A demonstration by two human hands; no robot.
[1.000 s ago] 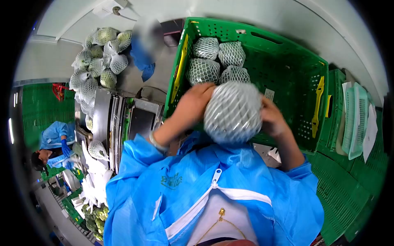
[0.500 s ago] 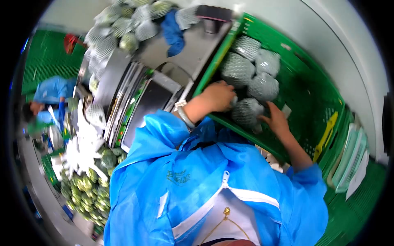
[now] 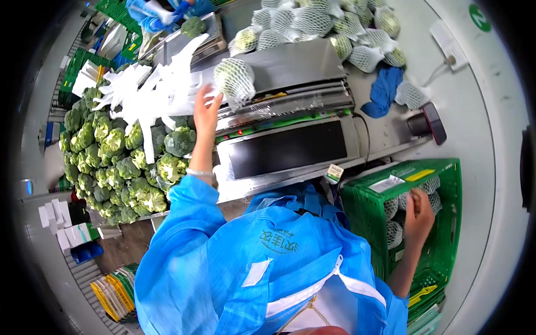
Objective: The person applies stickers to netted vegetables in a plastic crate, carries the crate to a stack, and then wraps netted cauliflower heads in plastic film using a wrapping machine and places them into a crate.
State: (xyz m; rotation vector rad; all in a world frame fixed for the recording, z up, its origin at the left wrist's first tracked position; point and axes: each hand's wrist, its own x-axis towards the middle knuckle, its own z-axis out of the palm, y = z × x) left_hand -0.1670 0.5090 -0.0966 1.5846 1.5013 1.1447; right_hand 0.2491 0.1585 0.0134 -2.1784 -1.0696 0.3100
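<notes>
My left hand [image 3: 207, 109] is raised with fingers apart and holds nothing. Its fingertips are just beside a net-wrapped vegetable [image 3: 234, 79] that lies on the metal wrapping machine [image 3: 290, 64]. Over the green crate [image 3: 453, 223] on the right is my right hand [image 3: 419, 215], its fingers curled together; whether anything is in them is hidden. Several net-wrapped pieces [image 3: 394, 233] lie inside that crate, partly hidden by its wall and my hand.
Broccoli heads [image 3: 114, 145] are piled at the left, with white foam nets [image 3: 151, 92] on top. More wrapped vegetables [image 3: 310, 21] sit behind the machine, near a blue cloth [image 3: 384, 92]. A co-worker's blue sleeve [image 3: 148, 14] shows at the top left. A black device [image 3: 433, 124] stands at the bench's right.
The view has swung left. The wrapped piece that both hands held went into the crate and was let go. My left hand has moved out to the machine; my right hand remains at the crate.
</notes>
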